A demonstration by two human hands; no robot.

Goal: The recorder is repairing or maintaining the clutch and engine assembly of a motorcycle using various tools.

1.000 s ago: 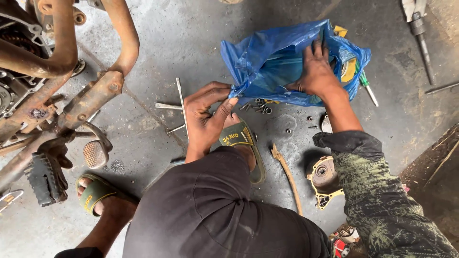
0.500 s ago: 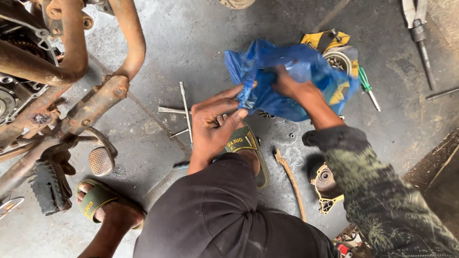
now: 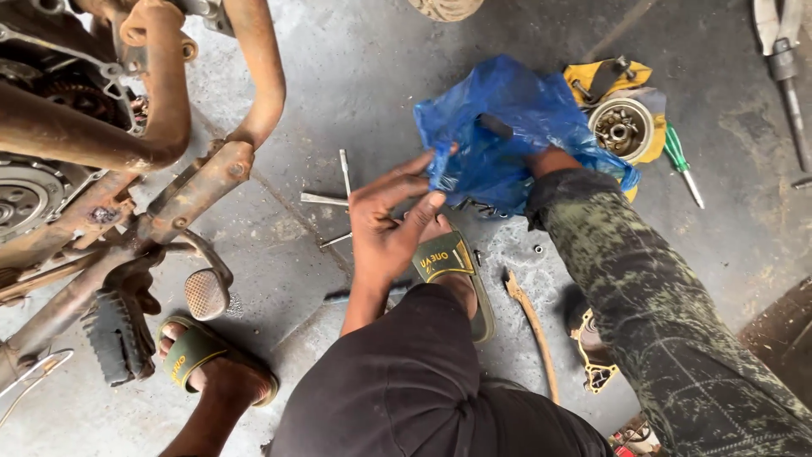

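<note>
Blue plastic bag (image 3: 499, 127) lies crumpled on the grey concrete floor (image 3: 355, 76), toward its far middle, and in the head view, the only one we have, we are crouched over it with both hands at work on it. Our left hand (image 3: 391, 222) pinches the near edge of the bag, thumb and fingers (image 3: 427, 207) pressed together on a fold of the plastic, holding the mouth up. Our right hand is pushed inside the bag and hidden past the wrist, so only the camouflage sleeve (image 3: 643, 288) shows; whether those fingers are apart or closed on anything we cannot tell. We judge the job to be midway: the bag is open and being searched or filled, nothing has come out into sight, and the small parts remain scattered. Just beyond the bag's far right edge a round metal hub (image 3: 620, 129) rests on a yellow cloth (image 3: 592, 78), with a green-handled screwdriver (image 3: 681, 161) beside it. Thin metal rods (image 3: 338, 190) lie crossed to the left of the bag, and a rusty motorcycle frame (image 3: 161, 152) fills the floor's left side. Our sandalled foot (image 3: 452, 271) sits just near of the bag.
</note>
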